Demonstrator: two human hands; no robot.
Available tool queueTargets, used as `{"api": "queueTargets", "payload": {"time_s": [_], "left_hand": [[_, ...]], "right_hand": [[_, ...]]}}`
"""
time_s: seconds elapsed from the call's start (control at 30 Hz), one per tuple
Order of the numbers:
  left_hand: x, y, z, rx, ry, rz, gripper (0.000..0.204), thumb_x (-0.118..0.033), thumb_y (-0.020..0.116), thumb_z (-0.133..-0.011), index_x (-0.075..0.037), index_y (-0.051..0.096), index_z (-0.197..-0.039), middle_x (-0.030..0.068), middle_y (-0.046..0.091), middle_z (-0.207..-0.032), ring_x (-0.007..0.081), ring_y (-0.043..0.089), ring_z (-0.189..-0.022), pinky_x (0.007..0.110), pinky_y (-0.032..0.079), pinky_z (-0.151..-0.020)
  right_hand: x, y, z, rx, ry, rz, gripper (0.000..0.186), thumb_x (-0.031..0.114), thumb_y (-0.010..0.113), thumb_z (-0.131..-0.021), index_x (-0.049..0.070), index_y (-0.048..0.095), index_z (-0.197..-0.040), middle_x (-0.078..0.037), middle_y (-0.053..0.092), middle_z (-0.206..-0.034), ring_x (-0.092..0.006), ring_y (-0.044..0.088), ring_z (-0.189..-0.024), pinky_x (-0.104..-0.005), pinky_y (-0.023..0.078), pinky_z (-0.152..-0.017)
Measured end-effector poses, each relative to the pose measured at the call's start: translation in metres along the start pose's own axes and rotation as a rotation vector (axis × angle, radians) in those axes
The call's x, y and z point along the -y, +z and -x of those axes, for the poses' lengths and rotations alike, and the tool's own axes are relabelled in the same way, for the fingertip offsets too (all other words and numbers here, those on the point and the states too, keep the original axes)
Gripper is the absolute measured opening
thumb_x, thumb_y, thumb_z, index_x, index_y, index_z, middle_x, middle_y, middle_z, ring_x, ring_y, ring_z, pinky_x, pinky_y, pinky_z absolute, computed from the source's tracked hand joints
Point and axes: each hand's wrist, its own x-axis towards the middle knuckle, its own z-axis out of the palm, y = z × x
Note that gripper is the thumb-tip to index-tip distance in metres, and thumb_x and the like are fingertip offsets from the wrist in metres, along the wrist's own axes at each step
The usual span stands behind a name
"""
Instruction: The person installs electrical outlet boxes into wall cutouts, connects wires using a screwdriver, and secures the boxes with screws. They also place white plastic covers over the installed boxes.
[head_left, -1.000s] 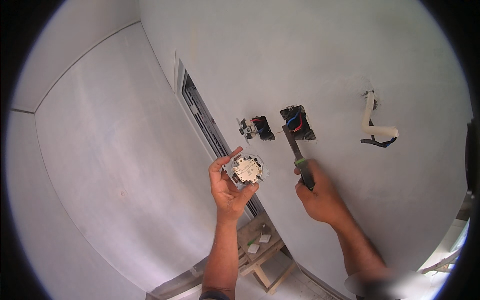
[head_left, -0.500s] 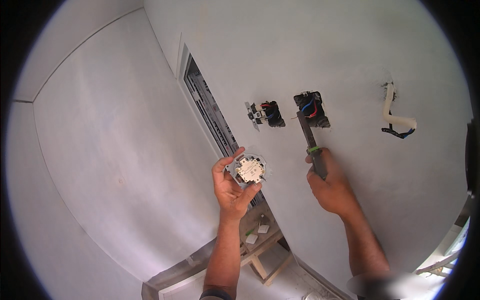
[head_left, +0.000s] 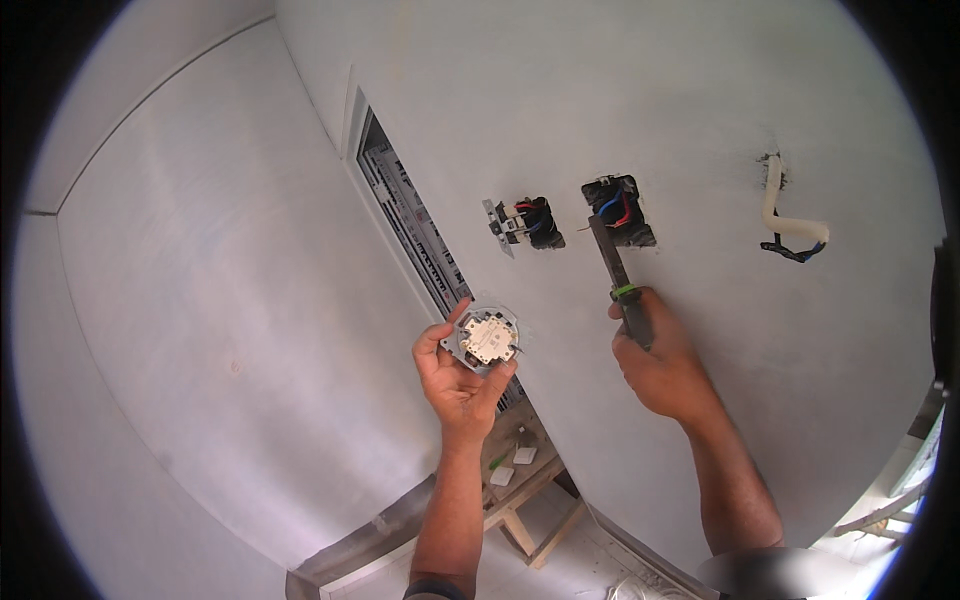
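Observation:
My left hand (head_left: 455, 390) is closed on the edges of a round wiring-device mechanism (head_left: 490, 338) with a cream back and metal mounting plate. My right hand (head_left: 662, 370) grips a tool with a long dark flat blade (head_left: 610, 258) and a black-and-green handle. Its tip is at the lower left of the right-hand wall box (head_left: 602, 188). Red and blue wires (head_left: 627, 208) bend inside this box, and a thin wire end pokes out beside the tip. To the left, another mechanism (head_left: 504, 226) hangs tilted out of its wall box (head_left: 547, 232), still wired.
A cream-sheathed cable (head_left: 772, 200) with dark ends sticks out of the wall at right. Behind my left hand runs a narrow framed opening (head_left: 410, 220). Below stands a wooden bench (head_left: 518, 535) with white square pieces (head_left: 503, 477); pale coiled material (head_left: 628, 590) lies on the floor.
The view has shifted slightly. My left hand sits a little farther left with the mechanism. The blade tip stays by the right-hand box, and both grips are unchanged.

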Motion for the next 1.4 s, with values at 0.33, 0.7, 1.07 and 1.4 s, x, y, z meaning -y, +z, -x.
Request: {"api": "queueTargets", "payload": {"time_s": [0.33, 0.7, 1.07, 1.4], "left_hand": [[0.003, 0.001, -0.007, -0.085, -0.012, -0.028, 0.074, 0.009, 0.075, -0.081, -0.010, 0.034, -0.140, 0.0236, 0.043, -0.153, 0.0278, 0.058, -0.130, 0.041, 0.059, -0.099], [-0.015, 0.016, -0.018, -0.128, -0.227, 0.177, 0.071, 0.005, 0.075, -0.084, -0.008, 0.039, -0.144, 0.0135, 0.055, -0.140, 0.0213, 0.063, -0.116, 0.036, 0.062, -0.084], [-0.015, 0.030, -0.023, -0.104, -0.314, 0.218, 0.072, 0.007, 0.075, -0.083, -0.008, 0.038, -0.142, 0.0107, 0.060, -0.128, 0.0224, 0.067, -0.105, 0.037, 0.062, -0.079], [-0.014, 0.039, -0.028, -0.127, -0.313, 0.251, 0.067, 0.006, 0.075, -0.084, -0.012, 0.037, -0.136, 0.0146, 0.062, -0.130, 0.0283, 0.070, -0.099, 0.038, 0.060, -0.075]], "right_hand": [[-0.006, 0.000, -0.003, -0.005, -0.031, 0.038, 0.030, 0.008, 0.057, -0.087, -0.001, 0.056, -0.116, -0.015, 0.060, -0.091, -0.0262, 0.060, -0.082, -0.0380, 0.049, -0.079], [-0.006, 0.001, 0.000, -0.007, -0.080, 0.060, 0.026, 0.006, 0.056, -0.091, 0.002, 0.055, -0.117, 0.000, 0.051, -0.079, -0.0095, 0.047, -0.068, -0.0308, 0.042, -0.063], [0.005, 0.002, 0.004, -0.014, -0.031, 0.107, 0.035, 0.008, 0.058, -0.087, -0.002, 0.053, -0.121, -0.023, 0.065, -0.109, -0.0384, 0.065, -0.101, -0.0439, 0.050, -0.092], [0.010, 0.004, 0.002, 0.016, -0.040, -0.009, 0.035, 0.011, 0.059, -0.087, -0.004, 0.055, -0.119, -0.025, 0.065, -0.109, -0.0379, 0.065, -0.102, -0.0430, 0.050, -0.093]]}}
